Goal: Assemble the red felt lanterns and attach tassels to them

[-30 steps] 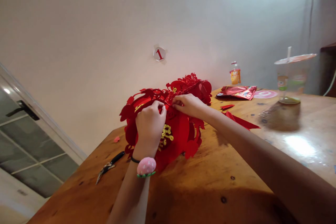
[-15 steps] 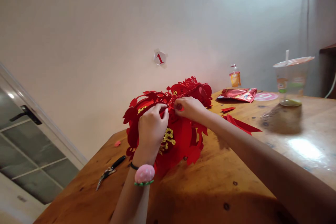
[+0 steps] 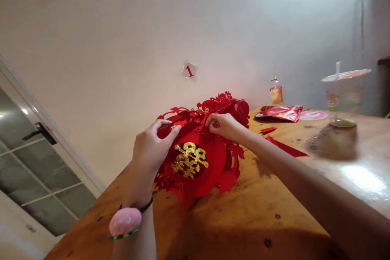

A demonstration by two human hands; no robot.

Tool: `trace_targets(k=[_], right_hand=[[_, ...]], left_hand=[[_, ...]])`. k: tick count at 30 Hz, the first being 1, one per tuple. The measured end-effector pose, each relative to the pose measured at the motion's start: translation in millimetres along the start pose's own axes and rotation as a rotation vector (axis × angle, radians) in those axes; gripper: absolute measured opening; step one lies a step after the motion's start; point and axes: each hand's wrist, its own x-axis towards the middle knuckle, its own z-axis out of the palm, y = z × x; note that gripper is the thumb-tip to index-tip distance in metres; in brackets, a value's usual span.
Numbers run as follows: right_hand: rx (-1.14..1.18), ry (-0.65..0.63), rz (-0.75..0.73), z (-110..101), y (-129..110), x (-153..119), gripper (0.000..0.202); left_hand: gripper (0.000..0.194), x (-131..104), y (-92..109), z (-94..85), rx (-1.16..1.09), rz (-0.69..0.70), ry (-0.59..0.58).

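A red felt or paper lantern (image 3: 217, 158) with cut-out petals and a gold character (image 3: 189, 160) lies on the table in front of me. My left hand (image 3: 154, 140) is curled over its upper left edge, thumb and fingers around the red cut-out rim. At the top, near the middle, my right hand (image 3: 219, 125) pinches a small part of the lantern between thumb and forefinger. Behind this, a second red cut-out cluster (image 3: 240, 109) stands close against it. The fingertips of my left hand are partly hidden by the lantern.
Folded red pieces (image 3: 284, 146) and a shiny red packet (image 3: 278, 112) lie to the right. Beyond are an orange-labelled bottle (image 3: 276, 92) and a clear plastic cup (image 3: 344, 99) with a straw. The wall rises behind the wooden table (image 3: 243, 223); a door (image 3: 42, 162) is left.
My left hand has moved left and lower, away from my right hand, uncovering the gold character. My right hand stays pinched near the top. My left forearm now covers the black-handled tool's spot.
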Motion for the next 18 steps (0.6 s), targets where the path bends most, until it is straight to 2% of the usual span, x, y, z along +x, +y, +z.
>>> trace_targets(k=[6,11,18], right_hand=[[0.106,-0.071,0.131,-2,11,3,0.018],[0.11,-0.072,0.114,5,11,3,0.007],[0.153,-0.026,0.1,11,12,1,0.01]], left_hand=[[0.031,1,-4,4.5,-0.144,-0.016,-0.053],[0.026,2,-5,6.2,-0.18,-0.002,-0.058],[0.026,1,-8,6.7,-0.205,0.023,-0.043]])
